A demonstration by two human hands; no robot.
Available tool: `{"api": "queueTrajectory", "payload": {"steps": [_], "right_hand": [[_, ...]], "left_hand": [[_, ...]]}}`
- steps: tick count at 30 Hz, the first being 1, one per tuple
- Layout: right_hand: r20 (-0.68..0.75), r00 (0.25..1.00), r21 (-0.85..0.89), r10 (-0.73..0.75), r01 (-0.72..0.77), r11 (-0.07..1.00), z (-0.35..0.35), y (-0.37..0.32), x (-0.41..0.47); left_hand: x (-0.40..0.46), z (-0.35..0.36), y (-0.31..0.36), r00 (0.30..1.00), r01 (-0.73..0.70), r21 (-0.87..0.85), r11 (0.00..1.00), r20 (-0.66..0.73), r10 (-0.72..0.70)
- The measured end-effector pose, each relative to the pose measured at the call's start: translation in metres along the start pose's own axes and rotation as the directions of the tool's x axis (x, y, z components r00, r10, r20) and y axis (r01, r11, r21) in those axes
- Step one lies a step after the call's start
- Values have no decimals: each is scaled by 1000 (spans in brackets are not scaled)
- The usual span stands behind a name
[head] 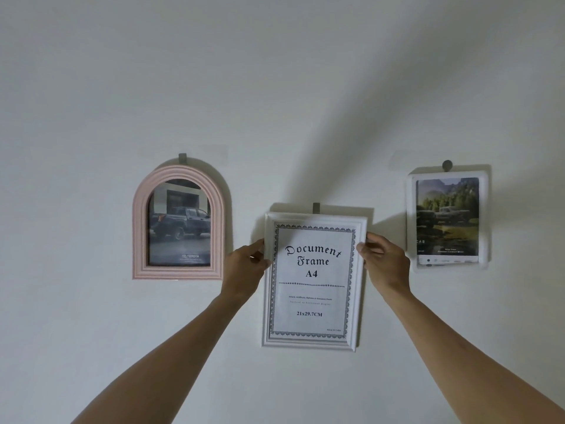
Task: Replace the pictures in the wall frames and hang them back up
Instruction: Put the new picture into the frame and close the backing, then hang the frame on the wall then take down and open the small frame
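Head view. Three frames were on a plain white wall [91, 87], each below a small grey hook. The middle one, a white rectangular document frame [315, 342], sat lower than its neighbours, its top edge just under its grey hook [316, 207]. It held a printed insert reading "Document Frame A4" and "21x29.7CM". Whether the frame was hanging on the hook or borne by the hands could not be told.

The left hand [244, 270] gripped the frame's left edge in its upper half, fingers closed against the moulding. The right hand [383, 264] gripped the right edge at about the same height, thumb on the front of the moulding, fingers curled round the side. Both bare forearms reached up from the bottom corners of the picture.

To the left hung a pink arched frame [139, 228] with a photograph of a dark pickup truck marked "TOYOTA", under its own hook [182, 158]. To the right hung a smaller white frame [411, 221] with rounded corners showing vehicles before trees and mountains, under a round grey hook [447, 165]. Both were apart from the hands.
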State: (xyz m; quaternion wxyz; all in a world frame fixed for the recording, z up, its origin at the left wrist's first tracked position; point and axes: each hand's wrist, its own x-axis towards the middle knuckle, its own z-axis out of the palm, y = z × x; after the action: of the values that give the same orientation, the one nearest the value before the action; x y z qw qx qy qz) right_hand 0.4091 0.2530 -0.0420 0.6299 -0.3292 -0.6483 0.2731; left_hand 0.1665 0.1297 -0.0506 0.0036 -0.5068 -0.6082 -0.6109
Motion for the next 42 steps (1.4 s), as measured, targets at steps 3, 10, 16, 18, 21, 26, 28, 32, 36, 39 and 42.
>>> {"api": "queueTrajectory", "payload": {"steps": [3,10,16,18,21,26,28,32,36,39,42], "right_hand": [[1,1000,-11,10,-10,1000,-1,2,0],[5,999,-18,40,-40,999,-3,4,2],[55,998,-8,-12,13,1000,-19,4,4],[45,998,-9,-48,48,999,-31,-1,12],[-9,995,-1,-102,102,995,-56,-8,31],[-190,953,-102,-236,220,970,-117,-10,66],[-266,932,-204,-247,196,959,-143,-3,79],[-237,969,-271,-69,2,962,-186,19,98],[-72,996,-233,50,-66,970,-208,35,101],[-16,997,-200,75,-77,977,-214,42,104],[-5,996,-164,88,-88,983,-213,46,108]], "left_hand": [[-1,-2,0,1000,-11,23,1000,14,11],[-4,-1,6,1000,-1,47,999,5,0],[-4,2,17,984,-84,194,977,-141,113],[-2,11,27,957,-127,211,969,-231,175],[-2,33,52,902,-225,305,925,-294,316],[-14,95,104,881,-314,287,905,-267,390],[-19,127,120,899,-332,243,911,-211,384],[-23,187,149,959,-264,125,956,-67,274],[-21,228,170,999,-42,4,999,19,41],[-20,245,179,995,97,-68,993,38,-95],[-20,252,187,985,171,-105,980,19,-170]]}}
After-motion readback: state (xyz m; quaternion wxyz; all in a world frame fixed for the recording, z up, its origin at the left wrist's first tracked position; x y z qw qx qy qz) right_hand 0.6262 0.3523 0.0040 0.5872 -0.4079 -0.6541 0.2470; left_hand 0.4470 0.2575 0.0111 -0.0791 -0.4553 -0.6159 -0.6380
